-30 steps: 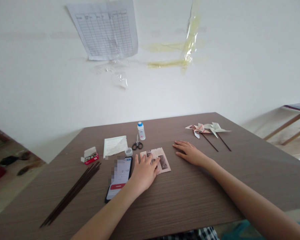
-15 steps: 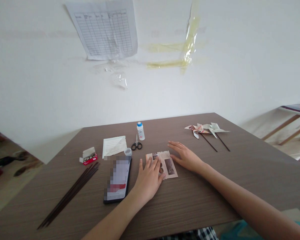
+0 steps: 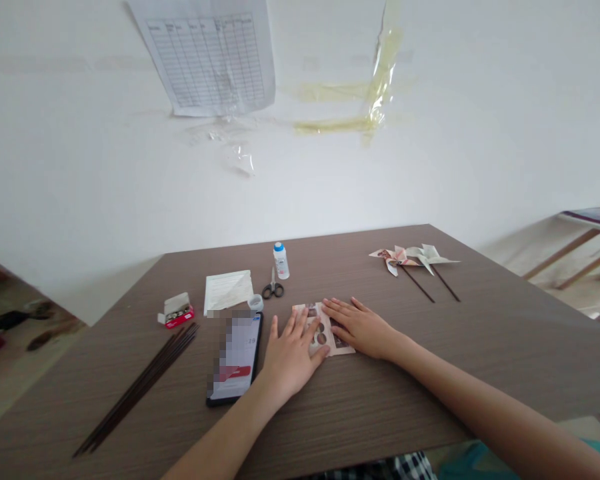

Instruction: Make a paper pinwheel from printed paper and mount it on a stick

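Observation:
A printed, pinkish square of paper [image 3: 321, 331] lies flat on the brown table, partly covered by both hands. My left hand [image 3: 293, 347] rests on its left side with the fingers spread. Over the right side, my right hand [image 3: 363, 327] lies flat, fingers stretched toward the upper left. Just left of my left hand is a phone [image 3: 236, 360] with a lit, partly blurred screen. Beyond the paper are black-handled scissors [image 3: 273, 288], a small round clear container [image 3: 255, 303] and a white bottle with a blue cap [image 3: 281, 261].
Two paper pinwheels on dark sticks, one pinkish [image 3: 394, 259] and one pale green [image 3: 430, 257], lie at the back right. To the left are several dark sticks [image 3: 140, 390], an open red-and-white box [image 3: 177, 311] and white paper sheets [image 3: 229, 291]. A wall closes off the table's far side.
My right hand has moved left and come down onto the right part of the printed paper. My left hand has stayed nearly in place on it.

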Action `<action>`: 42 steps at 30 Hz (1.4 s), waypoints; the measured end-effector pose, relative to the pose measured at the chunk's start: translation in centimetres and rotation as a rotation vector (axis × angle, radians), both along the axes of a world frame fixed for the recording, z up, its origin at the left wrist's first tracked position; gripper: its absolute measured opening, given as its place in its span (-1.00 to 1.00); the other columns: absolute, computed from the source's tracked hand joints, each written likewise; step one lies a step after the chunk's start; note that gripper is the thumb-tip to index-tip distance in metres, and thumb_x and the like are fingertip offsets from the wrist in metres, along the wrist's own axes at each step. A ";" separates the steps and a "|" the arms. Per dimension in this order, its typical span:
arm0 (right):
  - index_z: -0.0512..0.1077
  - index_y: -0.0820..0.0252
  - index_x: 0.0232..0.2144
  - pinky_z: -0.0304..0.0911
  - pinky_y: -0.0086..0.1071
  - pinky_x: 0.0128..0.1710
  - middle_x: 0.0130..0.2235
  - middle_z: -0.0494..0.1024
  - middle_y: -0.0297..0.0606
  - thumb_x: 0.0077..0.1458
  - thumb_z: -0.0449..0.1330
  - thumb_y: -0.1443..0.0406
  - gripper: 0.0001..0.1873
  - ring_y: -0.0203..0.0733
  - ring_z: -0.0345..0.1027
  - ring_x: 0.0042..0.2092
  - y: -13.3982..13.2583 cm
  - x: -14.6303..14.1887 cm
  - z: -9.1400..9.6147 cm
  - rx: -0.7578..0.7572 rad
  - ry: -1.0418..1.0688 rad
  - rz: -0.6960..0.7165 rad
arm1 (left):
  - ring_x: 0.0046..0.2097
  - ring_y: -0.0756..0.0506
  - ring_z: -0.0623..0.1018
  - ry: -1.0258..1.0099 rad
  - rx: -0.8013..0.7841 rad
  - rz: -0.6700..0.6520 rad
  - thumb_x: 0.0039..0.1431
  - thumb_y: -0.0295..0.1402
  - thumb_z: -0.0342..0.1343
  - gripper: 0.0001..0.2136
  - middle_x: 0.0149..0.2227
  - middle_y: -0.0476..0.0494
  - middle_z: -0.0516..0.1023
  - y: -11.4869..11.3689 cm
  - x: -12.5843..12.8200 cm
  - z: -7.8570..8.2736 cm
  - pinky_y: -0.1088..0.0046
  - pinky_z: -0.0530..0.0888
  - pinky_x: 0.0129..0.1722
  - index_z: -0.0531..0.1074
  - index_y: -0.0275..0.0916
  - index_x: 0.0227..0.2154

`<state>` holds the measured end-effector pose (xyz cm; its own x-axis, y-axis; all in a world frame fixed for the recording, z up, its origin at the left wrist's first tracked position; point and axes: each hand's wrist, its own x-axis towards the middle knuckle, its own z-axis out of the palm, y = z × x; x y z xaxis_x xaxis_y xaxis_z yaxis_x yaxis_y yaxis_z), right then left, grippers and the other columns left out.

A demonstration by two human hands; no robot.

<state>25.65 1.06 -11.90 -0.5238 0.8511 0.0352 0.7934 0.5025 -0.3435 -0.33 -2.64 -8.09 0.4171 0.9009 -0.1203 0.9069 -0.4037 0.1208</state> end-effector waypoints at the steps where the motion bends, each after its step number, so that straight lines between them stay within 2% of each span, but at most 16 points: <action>1: 0.36 -0.16 0.85 0.09 0.34 0.88 0.85 0.31 -0.11 0.82 0.14 0.04 -0.28 0.22 0.24 0.85 -0.1 0.0 0.2 -0.002 -0.013 -0.006 | 0.90 -0.53 0.23 0.006 -0.007 0.011 0.85 0.06 0.11 -0.31 0.90 -0.33 0.20 0.1 -0.1 0.1 -0.57 0.09 0.86 0.37 -0.02 0.85; 6: 0.28 0.01 0.89 -0.06 0.40 0.91 0.88 0.16 0.01 0.79 0.18 -0.08 -0.15 0.30 0.11 0.89 0.0 0.0 0.9 -0.041 -0.092 -0.083 | 0.90 -0.57 0.21 0.019 0.001 0.067 0.76 0.18 0.17 -0.21 0.89 -0.32 0.25 0.3 -0.2 0.3 -0.57 0.09 0.86 0.37 0.01 0.85; 9: 0.22 0.10 0.91 -0.13 0.47 0.90 0.89 0.09 0.07 0.76 0.20 -0.16 -0.04 0.35 0.03 0.91 0.1 0.2 1.0 -0.064 -0.117 -0.124 | 0.89 -0.60 0.22 0.020 0.018 0.127 0.69 0.20 0.27 -0.12 0.87 -0.41 0.27 0.5 -0.2 0.2 -0.47 0.07 0.89 0.37 -0.08 0.86; 13: 0.28 0.09 0.89 -0.04 0.50 0.88 0.89 0.09 0.13 0.73 0.24 -0.19 -0.03 0.43 0.02 0.91 0.3 0.6 0.1 -0.040 -0.072 -0.134 | 0.88 -0.68 0.22 0.036 0.059 0.169 0.63 0.22 0.33 -0.04 0.84 -0.61 0.31 0.6 -0.2 0.0 -0.55 0.13 0.85 0.35 -0.24 0.85; 17: 0.40 0.13 0.83 0.01 0.54 0.87 0.87 0.17 0.21 0.67 0.35 -0.20 -0.03 0.50 0.11 0.88 1.2 1.3 -1.1 0.007 0.007 -0.108 | 0.88 -0.70 0.23 0.034 0.121 0.183 0.71 0.09 0.30 -0.15 0.83 -0.68 0.32 0.8 -0.5 -0.3 -0.57 0.17 0.83 0.40 -0.32 0.81; 20: 0.56 0.04 0.73 -0.01 0.53 0.88 0.83 0.33 0.14 0.66 0.41 -0.13 -0.18 0.46 0.23 0.84 2.2 1.9 -1.4 0.056 0.062 -0.071 | 0.85 -0.63 0.33 -0.025 0.147 0.132 0.76 -0.13 0.24 -0.31 0.83 -0.55 0.37 1.1 -1.0 -0.4 -0.55 0.24 0.82 0.45 -0.20 0.79; 23: 0.73 0.03 0.54 0.11 0.47 0.87 0.77 0.49 0.10 0.69 0.39 -0.01 -0.43 0.41 0.36 0.79 2.9 2.2 -1.3 0.083 0.096 -0.082 | 0.82 -0.57 0.41 -0.084 0.172 0.068 0.75 -0.32 0.19 -0.41 0.80 -0.39 0.46 1.3 -1.3 -0.4 -0.56 0.29 0.81 0.55 -0.06 0.72; 25: 0.83 0.04 0.38 0.16 0.46 0.86 0.72 0.56 0.12 0.69 0.39 0.06 -0.58 0.42 0.45 0.75 3.0 2.2 -1.2 0.108 0.120 -0.103 | 0.81 -0.56 0.44 -0.106 0.175 0.050 0.74 -0.38 0.17 -0.45 0.78 -0.34 0.50 1.3 -1.4 -0.3 -0.55 0.29 0.82 0.62 -0.04 0.66; 27: 0.85 0.05 0.31 0.17 0.48 0.85 0.70 0.59 0.13 0.66 0.41 0.12 -0.64 0.43 0.48 0.73 2.8 2.1 -1.2 0.135 0.146 -0.103 | 0.80 -0.57 0.46 -0.120 0.170 0.047 0.73 -0.41 0.17 -0.48 0.76 -0.36 0.53 1.3 -1.4 -0.2 -0.56 0.30 0.82 0.67 -0.07 0.61; 29: 0.79 0.08 0.44 0.18 0.49 0.85 0.74 0.53 0.13 0.64 0.39 0.19 -0.54 0.39 0.43 0.76 2.6 1.8 -1.2 0.152 0.168 -0.061 | 0.80 -0.57 0.46 -0.126 0.165 0.050 0.73 -0.44 0.15 -0.48 0.75 -0.40 0.55 1.2 -1.3 0.0 -0.54 0.30 0.82 0.68 -0.13 0.59; 31: 0.64 0.09 0.63 0.18 0.45 0.85 0.79 0.43 0.10 0.62 0.31 0.30 -0.36 0.30 0.32 0.82 2.2 1.4 -1.2 0.148 0.185 0.009 | 0.78 -0.54 0.49 -0.122 0.154 0.049 0.74 -0.47 0.13 -0.48 0.73 -0.43 0.57 1.2 -1.3 0.1 -0.47 0.33 0.83 0.66 -0.18 0.60; 34: 0.53 -0.02 0.74 0.17 0.35 0.86 0.81 0.39 -0.05 0.57 0.22 0.42 -0.20 0.17 0.27 0.84 1.8 0.9 -1.1 0.086 0.206 0.110 | 0.72 -0.48 0.59 -0.104 0.115 0.042 0.77 -0.46 0.09 -0.48 0.70 -0.44 0.62 1.3 -1.2 0.2 -0.38 0.40 0.80 0.65 -0.20 0.61; 37: 0.59 -0.17 0.70 0.14 0.36 0.87 0.76 0.49 -0.14 0.62 0.26 0.35 -0.26 0.17 0.36 0.80 1.6 0.6 -0.7 0.008 0.199 0.134 | 0.71 -0.47 0.61 -0.096 0.086 0.046 0.78 -0.43 0.11 -0.50 0.68 -0.44 0.63 1.4 -1.3 0.2 -0.37 0.45 0.78 0.68 -0.19 0.59; 40: 0.66 -0.20 0.64 -0.04 0.59 0.87 0.73 0.53 -0.11 0.68 0.32 0.20 -0.39 0.30 0.40 0.77 1.6 0.9 -0.3 0.002 0.154 0.086 | 0.71 -0.52 0.60 -0.131 0.106 0.046 0.77 -0.41 0.13 -0.50 0.66 -0.43 0.65 1.5 -1.6 -0.3 -0.42 0.46 0.76 0.69 -0.14 0.59; 42: 0.73 -0.19 0.56 -0.11 0.67 0.86 0.68 0.60 -0.07 0.67 0.36 0.15 -0.46 0.37 0.46 0.74 1.7 1.3 -0.1 0.025 0.138 0.039 | 0.70 -0.54 0.61 -0.156 0.127 0.049 0.75 -0.41 0.14 -0.49 0.65 -0.39 0.68 1.5 -1.8 -0.7 -0.46 0.46 0.75 0.70 -0.08 0.59</action>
